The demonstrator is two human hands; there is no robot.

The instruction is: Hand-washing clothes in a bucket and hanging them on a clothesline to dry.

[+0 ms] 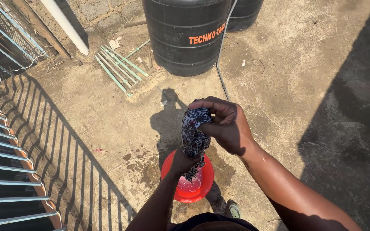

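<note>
A twisted, wet, dark patterned cloth [194, 132] hangs upright between both hands above a red plastic basin [207, 185] that stands on the concrete ground. My right hand [225, 125] grips the cloth's top end with fingers curled around it. My left hand [184, 161] holds the cloth's lower part from below, mostly hidden behind the fabric. The cloth's bottom tip dangles over soapy water in the basin.
A large black water tank [185, 34] stands ahead with a thin hose [220, 77] running down beside it. A metal railing [5, 141] lines the left side. Green-white rods [118, 64] lie near a white pipe [65, 25]. A foot [233, 209] is beside the basin.
</note>
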